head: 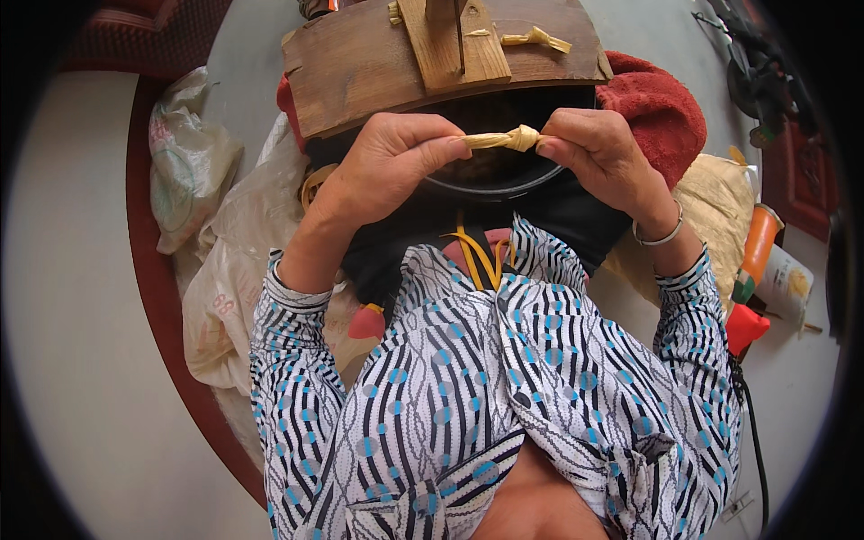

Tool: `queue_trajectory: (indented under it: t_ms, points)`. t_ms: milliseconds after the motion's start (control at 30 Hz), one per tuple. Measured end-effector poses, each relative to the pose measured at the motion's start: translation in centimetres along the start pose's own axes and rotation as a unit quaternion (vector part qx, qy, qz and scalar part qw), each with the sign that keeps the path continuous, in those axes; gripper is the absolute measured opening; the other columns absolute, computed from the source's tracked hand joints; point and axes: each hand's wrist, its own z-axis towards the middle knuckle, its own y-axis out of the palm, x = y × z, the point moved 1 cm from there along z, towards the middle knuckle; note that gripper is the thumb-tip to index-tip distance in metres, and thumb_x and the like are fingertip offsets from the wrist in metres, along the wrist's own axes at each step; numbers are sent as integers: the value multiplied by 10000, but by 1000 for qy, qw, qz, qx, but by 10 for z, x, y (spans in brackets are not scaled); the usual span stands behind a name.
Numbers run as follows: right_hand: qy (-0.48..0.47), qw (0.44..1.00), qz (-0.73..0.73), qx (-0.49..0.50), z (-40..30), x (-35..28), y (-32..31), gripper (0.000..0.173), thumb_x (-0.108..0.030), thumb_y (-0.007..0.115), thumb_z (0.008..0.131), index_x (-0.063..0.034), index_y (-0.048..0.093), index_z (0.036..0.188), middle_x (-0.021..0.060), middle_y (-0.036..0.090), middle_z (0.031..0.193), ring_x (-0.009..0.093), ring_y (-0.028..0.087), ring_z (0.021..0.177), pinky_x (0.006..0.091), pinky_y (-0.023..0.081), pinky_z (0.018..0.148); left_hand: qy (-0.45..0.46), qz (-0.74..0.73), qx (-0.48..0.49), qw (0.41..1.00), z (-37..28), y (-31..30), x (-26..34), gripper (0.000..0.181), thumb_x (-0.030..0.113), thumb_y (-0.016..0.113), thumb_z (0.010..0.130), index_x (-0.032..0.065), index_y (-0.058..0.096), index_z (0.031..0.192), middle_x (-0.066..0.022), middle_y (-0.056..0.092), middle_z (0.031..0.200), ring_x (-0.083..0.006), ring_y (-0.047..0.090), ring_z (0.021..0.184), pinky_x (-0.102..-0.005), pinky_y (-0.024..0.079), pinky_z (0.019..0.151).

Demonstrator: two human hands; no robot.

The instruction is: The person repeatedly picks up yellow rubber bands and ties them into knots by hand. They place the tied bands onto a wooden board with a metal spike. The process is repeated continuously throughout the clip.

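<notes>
A pale yellow, fibrous strip [487, 140] is stretched level between my hands, with a knot near its right end. My left hand [405, 158] pinches the left end between thumb and forefinger. At the other end, just beyond the knot, my right hand [594, 145] grips with thumb and bent fingers. Both hands are above a dark round container [499, 192], whose contents are in shadow. Beyond them lies a wooden board [364, 74] with a shorter plank [442, 64] across it and an upright thin dark blade [461, 40]. Another knotted strip [536, 39] rests on the board's right side.
Plastic bags [233, 290] lie on the floor at left, near a dark red border [145, 202]. A red towel [651, 115] bulges out right of the board. Farther right are a tan sack [715, 196], an orange-handled object [759, 236] and a white paper cup [786, 283].
</notes>
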Motion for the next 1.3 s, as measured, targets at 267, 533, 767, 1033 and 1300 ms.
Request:
queue_trajectory:
  t_ms: [267,533,767,1033,1300]
  points:
    - [102,981,164,34,23,14,1,296,-216,549,977,-4,613,1173,14,607,855,68,548,690,201,470,637,43,128,97,986,15,7,-2,192,115,619,937,-41,676,1031,8,641,817,-54,544,752,-193,437,654]
    - [84,977,145,133,58,24,3,194,-152,603,943,1,658,1050,-10,577,738,60,537,649,209,464,590,98,106,152,978,47,-22,-10,216,143,593,932,-21,656,1058,-65,658,813,-114,586,726,-261,468,649]
    - [105,966,155,176,70,50,13,177,-151,604,941,-12,660,1036,-3,581,726,67,538,652,223,460,589,102,106,179,973,68,-32,-12,186,115,593,936,-25,642,1049,-3,631,832,-80,559,769,-245,468,706]
    - [79,979,-21,185,63,63,21,161,-105,644,867,-48,664,1017,128,651,889,238,627,848,333,485,775,65,372,288,880,74,-30,-28,158,147,604,931,-10,621,923,2,619,774,-92,562,708,-267,464,629]
    - [-99,935,-216,262,62,-9,43,171,-250,683,841,-83,646,850,84,651,781,293,626,766,384,476,703,21,-238,156,959,36,30,-8,223,217,562,977,-2,605,960,4,603,744,-66,505,594,-216,406,538]
